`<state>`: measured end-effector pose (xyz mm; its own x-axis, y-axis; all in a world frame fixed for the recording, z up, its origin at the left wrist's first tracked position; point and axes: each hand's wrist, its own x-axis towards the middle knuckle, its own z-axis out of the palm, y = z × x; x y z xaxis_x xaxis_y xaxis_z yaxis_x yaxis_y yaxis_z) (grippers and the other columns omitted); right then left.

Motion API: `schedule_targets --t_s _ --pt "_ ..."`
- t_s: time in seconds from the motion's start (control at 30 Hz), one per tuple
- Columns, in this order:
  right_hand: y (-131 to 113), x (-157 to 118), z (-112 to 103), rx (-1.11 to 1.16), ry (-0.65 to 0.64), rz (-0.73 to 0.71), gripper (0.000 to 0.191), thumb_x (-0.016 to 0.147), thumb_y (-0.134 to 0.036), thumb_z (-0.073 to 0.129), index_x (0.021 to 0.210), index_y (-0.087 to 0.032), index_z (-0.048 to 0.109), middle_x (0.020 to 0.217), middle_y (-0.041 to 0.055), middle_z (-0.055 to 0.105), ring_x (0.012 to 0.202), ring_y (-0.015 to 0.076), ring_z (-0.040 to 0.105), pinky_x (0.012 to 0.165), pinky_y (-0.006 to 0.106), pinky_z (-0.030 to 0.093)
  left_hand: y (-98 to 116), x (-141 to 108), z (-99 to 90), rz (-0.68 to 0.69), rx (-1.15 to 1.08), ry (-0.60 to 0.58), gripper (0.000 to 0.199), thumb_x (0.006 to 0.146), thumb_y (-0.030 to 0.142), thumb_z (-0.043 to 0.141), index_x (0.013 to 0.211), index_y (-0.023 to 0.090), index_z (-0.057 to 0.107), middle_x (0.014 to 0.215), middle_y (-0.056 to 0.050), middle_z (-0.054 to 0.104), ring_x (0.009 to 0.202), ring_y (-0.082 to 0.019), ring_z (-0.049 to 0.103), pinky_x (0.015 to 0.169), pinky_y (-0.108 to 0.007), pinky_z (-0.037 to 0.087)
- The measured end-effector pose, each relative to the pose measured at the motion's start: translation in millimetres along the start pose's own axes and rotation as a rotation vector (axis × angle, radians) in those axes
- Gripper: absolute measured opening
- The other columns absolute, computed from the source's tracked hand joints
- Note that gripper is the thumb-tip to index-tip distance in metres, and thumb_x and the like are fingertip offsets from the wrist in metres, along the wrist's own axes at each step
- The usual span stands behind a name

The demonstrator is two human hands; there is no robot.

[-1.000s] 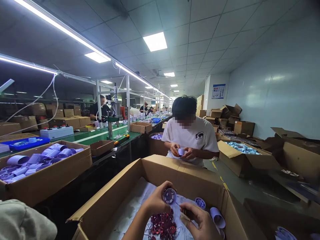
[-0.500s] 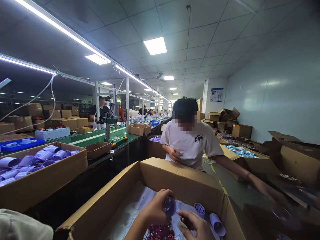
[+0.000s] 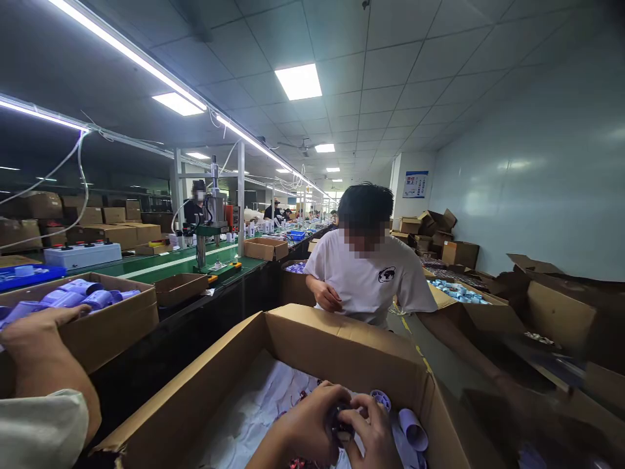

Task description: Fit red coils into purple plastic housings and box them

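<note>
Factory assembly hall: workers are handling parts beside a long green conveyor line (image 3: 134, 266), cardboard boxes (image 3: 461, 253) filling the right.

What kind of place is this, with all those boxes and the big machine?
Probably a factory! There's a long green bench, a metal machine standing on it, and a cardboard box of purple plastic parts.

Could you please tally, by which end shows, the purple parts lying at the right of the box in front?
Purple part, spoked end showing: 1
Purple part, open end showing: 1
Total: 2, leaving out any too cut off to sort
</note>
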<state>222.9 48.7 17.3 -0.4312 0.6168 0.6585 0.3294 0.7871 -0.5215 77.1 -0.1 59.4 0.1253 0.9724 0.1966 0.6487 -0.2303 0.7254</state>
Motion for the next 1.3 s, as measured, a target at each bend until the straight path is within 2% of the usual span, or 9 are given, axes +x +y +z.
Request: schedule_targets --t_s 0.1,0.3,0.5,0.57,0.67,0.83,1.03,1.2,1.3 --pt "0 0 1 -0.001 -0.003 0.067 0.031 0.059 -0.005 0.056 0.074 -0.027 0.072 0.091 0.007 0.061 0.083 0.0231 0.058 0.079 0.035 0.049 0 1 0.3 -0.02 -0.003 -0.019 0.048 0.041 0.006 0.06 0.087 0.019 0.056 0.09 0.001 0.049 0.083 -0.017 0.044 0.071 -0.025 0.038" --pt "4 0 -1 0.131 -0.076 0.153 0.029 0.063 -0.01 0.057 0.078 -0.027 0.075 0.091 0.0067 0.061 0.087 0.0228 0.061 0.078 0.031 0.051 -3 2 4.0 0.029 -0.042 0.012 0.052 0.04 0.006 0.059 0.09 0.02 0.056 0.09 0.001 0.048 0.081 -0.016 0.045 0.067 -0.023 0.036" --pt "4 2 -7 0.231 -0.088 0.186 0.022 0.073 -0.029 0.059 0.087 -0.028 0.076 0.103 0.0088 0.064 0.083 0.0216 0.063 0.052 0.024 0.049 6 -1 -0.2 -0.045 -0.077 0.038 0.056 0.038 0.002 0.058 0.091 0.019 0.056 0.09 0.002 0.049 0.078 -0.015 0.045 0.065 -0.022 0.037" --pt "6 4 -10 0.26 -0.084 0.178 0.022 0.076 -0.037 0.058 0.084 -0.027 0.076 0.1 0.0102 0.065 0.082 0.0223 0.064 0.053 0.025 0.051 8 -2 -1.1 -0.025 -0.099 0.043 0.056 0.04 0.003 0.058 0.092 0.02 0.055 0.092 0.002 0.05 0.081 -0.015 0.046 0.068 -0.023 0.038" --pt "8 5 -11 0.295 -0.069 0.164 0.02 0.074 -0.041 0.062 0.078 -0.027 0.077 0.093 0.0104 0.067 0.084 0.0241 0.064 0.064 0.028 0.054 8 -2 0.2 0.007 -0.128 0.028 0.055 0.04 0.004 0.058 0.093 0.02 0.054 0.095 0.002 0.05 0.085 -0.016 0.047 0.071 -0.023 0.038" --pt "0 3 -10 0.326 0.031 0.239 0.015 0.07 -0.037 0.065 0.072 -0.025 0.074 0.091 0.0098 0.066 0.073 0.0213 0.063 0.047 0.024 0.048 10 -3 3.9 0.052 -0.107 0.078 0.05 0.041 0.004 0.053 0.089 0.02 0.053 0.093 0.002 0.05 0.083 -0.015 0.045 0.07 -0.024 0.037" --pt "-6 2 -9 0.323 0.109 0.218 0.005 0.065 -0.024 0.063 0.067 -0.023 0.067 0.084 0.0068 0.067 0.072 0.0201 0.062 0.044 0.021 0.046 11 -1 5.2 0.084 -0.142 0.063 0.05 0.041 0.006 0.054 0.089 0.019 0.052 0.096 0.002 0.049 0.083 -0.015 0.043 0.074 -0.025 0.037" --pt "1 -2 -6 0.161 0.174 0.121 0.026 0.066 -0.016 0.057 0.082 -0.027 0.074 0.097 0.0066 0.071 0.086 0.0237 0.066 0.065 0.028 0.055 8 1 5.7 0.077 -0.153 0.076 0.052 0.04 0.006 0.054 0.091 0.019 0.052 0.096 0.002 0.048 0.082 -0.015 0.044 0.07 -0.023 0.038" --pt "2 -2 -7 0.138 0.134 0.096 0.025 0.066 -0.017 0.057 0.079 -0.028 0.075 0.096 0.0067 0.071 0.084 0.0241 0.067 0.067 0.03 0.056 10 0 3.6 0.059 -0.15 0.083 0.053 0.039 0.004 0.054 0.089 0.02 0.053 0.095 0.002 0.048 0.081 -0.014 0.045 0.069 -0.022 0.038"
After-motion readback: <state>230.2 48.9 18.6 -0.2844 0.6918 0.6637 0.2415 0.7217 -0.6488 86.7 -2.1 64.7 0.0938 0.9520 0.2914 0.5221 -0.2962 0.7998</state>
